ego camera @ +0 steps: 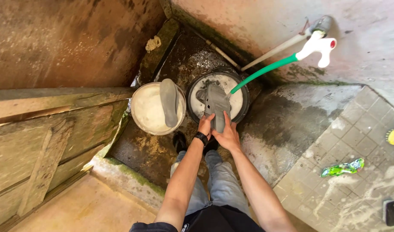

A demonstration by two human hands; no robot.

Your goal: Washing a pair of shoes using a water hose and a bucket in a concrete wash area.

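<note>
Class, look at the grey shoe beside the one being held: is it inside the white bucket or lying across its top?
Lying across the top: the grey shoe spans the white bucket, sole up, above the milky water.

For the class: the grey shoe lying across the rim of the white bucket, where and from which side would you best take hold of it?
Grip the grey shoe at its narrow middle, from above. It lies sole up, bridging the white bucket, so both long edges are exposed there. Both hands are on another shoe.
</note>
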